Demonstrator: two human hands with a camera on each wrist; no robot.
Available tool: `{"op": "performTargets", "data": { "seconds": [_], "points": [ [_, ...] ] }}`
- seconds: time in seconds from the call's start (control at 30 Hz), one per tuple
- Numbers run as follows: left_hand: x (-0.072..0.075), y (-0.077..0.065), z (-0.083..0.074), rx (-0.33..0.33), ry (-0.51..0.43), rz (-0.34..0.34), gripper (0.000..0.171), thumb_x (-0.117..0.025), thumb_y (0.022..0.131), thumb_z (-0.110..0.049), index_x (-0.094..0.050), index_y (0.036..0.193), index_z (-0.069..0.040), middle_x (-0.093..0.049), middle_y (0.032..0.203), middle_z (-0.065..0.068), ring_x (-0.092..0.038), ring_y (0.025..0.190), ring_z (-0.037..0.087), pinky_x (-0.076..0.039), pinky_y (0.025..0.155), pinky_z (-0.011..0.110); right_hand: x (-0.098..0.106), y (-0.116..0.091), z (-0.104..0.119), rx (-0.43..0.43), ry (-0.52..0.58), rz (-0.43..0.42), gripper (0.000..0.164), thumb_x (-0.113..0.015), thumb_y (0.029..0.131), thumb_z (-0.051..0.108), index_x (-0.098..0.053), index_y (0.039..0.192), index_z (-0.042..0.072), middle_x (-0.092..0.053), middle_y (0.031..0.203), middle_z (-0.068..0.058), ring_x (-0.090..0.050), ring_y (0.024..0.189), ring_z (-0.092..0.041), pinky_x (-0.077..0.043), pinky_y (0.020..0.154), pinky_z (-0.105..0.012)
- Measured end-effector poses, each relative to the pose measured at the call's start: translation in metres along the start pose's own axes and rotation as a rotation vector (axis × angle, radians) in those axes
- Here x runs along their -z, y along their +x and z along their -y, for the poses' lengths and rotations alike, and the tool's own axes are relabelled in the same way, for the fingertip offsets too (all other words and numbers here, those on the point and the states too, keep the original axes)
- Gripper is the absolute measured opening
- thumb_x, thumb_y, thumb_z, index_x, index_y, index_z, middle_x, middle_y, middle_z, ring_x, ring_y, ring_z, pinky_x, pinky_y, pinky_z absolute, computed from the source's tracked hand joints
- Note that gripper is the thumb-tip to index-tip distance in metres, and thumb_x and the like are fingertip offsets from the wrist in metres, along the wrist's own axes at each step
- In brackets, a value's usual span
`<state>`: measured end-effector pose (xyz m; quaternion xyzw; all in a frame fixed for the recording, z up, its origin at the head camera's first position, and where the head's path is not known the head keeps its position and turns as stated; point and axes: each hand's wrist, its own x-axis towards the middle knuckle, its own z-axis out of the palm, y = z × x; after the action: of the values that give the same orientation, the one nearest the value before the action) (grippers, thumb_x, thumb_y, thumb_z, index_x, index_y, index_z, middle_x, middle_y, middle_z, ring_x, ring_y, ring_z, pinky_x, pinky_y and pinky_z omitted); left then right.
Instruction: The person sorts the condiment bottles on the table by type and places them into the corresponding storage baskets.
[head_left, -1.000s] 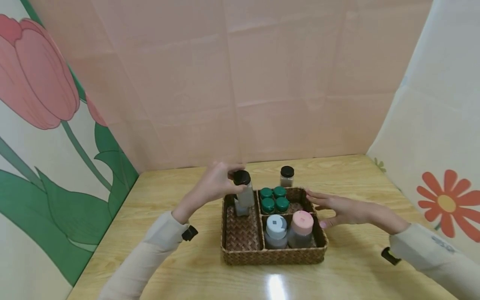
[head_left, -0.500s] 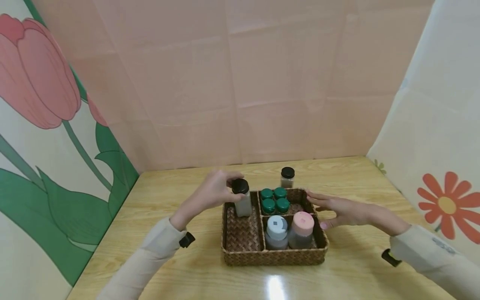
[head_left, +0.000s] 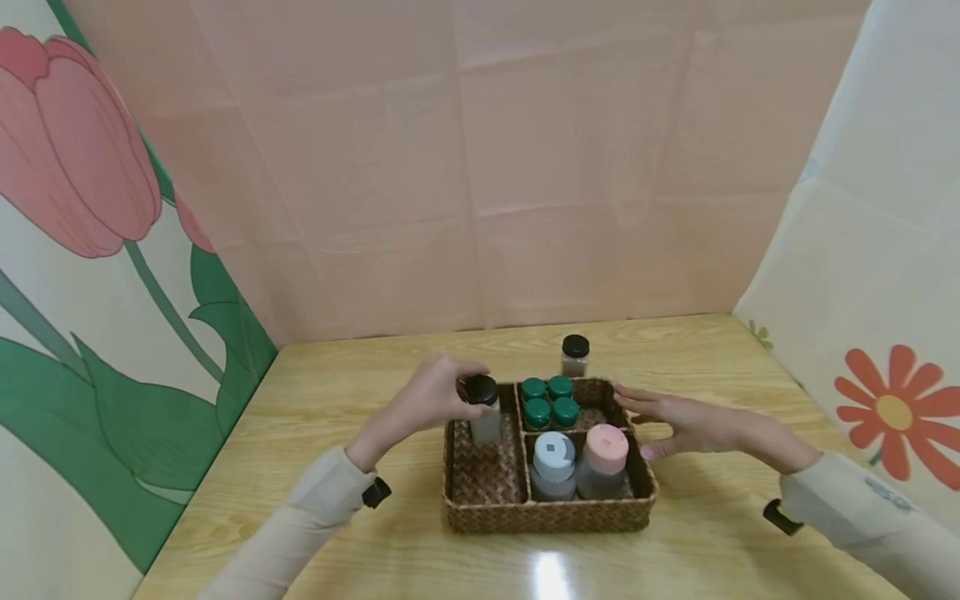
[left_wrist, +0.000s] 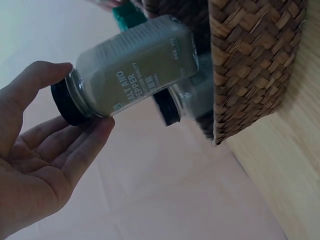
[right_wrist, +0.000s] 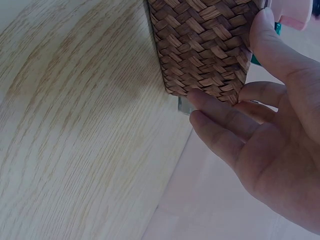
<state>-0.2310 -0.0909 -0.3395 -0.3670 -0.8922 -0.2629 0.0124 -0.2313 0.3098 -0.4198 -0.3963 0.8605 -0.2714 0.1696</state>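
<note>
My left hand (head_left: 427,400) pinches the black cap of a clear salt and pepper jar (left_wrist: 142,67). In the head view this jar (head_left: 486,428) hangs over the back of the basket's left compartment; whether its base touches the bottom is hard to tell. Behind it, the left wrist view shows a second black-capped jar (left_wrist: 169,107) at the basket. My right hand (head_left: 693,421) lies along the right side of the woven basket (head_left: 551,517), fingers extended. In the right wrist view its fingers (right_wrist: 220,112) touch the basket's wall near a corner.
Several green-capped jars (head_left: 548,400) fill part of the back right compartment. A white-capped bottle (head_left: 553,467) and a pink-capped bottle (head_left: 603,461) stand front right. Another black-capped jar (head_left: 575,357) stands on the wooden table (head_left: 360,533) behind the basket.
My left hand has lowered the salt and pepper jar into the left compartment, shifting it slightly toward the front. The right hand and basket have stayed in place.
</note>
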Motion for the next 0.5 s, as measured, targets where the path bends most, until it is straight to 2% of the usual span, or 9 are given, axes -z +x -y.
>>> {"op": "performTargets", "data": {
  "seconds": [0.2,0.4,0.5],
  "points": [
    [-0.009,-0.001,0.004,0.004,0.003,0.013,0.045,-0.082,0.084,-0.02,-0.068,0.123,-0.004,-0.072,0.101,0.008,-0.058,0.059,0.004,-0.05,0.053,0.021,0.0,0.0,-0.001,0.002,0.003,0.001,0.092,-0.068,0.093,0.036,-0.017,0.152,-0.013,-0.004,0.158,-0.034,-0.044,0.128,-0.052,-0.048,0.1,-0.038],
    [-0.017,-0.003,0.009,0.034,-0.003,0.025,0.05,-0.082,0.084,-0.02,-0.066,0.127,0.0,-0.072,0.104,0.012,-0.054,0.054,0.004,-0.046,0.051,0.02,-0.001,0.0,0.0,0.001,-0.005,-0.001,0.092,-0.068,0.093,0.037,-0.018,0.152,-0.013,-0.004,0.158,-0.034,-0.045,0.127,-0.051,-0.048,0.1,-0.044],
    [-0.02,-0.004,0.012,0.044,-0.008,0.026,0.051,-0.082,0.084,-0.02,-0.065,0.128,0.0,-0.071,0.106,0.013,-0.052,0.052,0.006,-0.045,0.052,0.021,-0.001,0.0,0.0,-0.002,-0.006,-0.001,0.092,-0.068,0.093,0.037,-0.018,0.151,-0.013,-0.004,0.158,-0.034,-0.045,0.128,-0.051,-0.048,0.101,-0.042]
  ]
}}
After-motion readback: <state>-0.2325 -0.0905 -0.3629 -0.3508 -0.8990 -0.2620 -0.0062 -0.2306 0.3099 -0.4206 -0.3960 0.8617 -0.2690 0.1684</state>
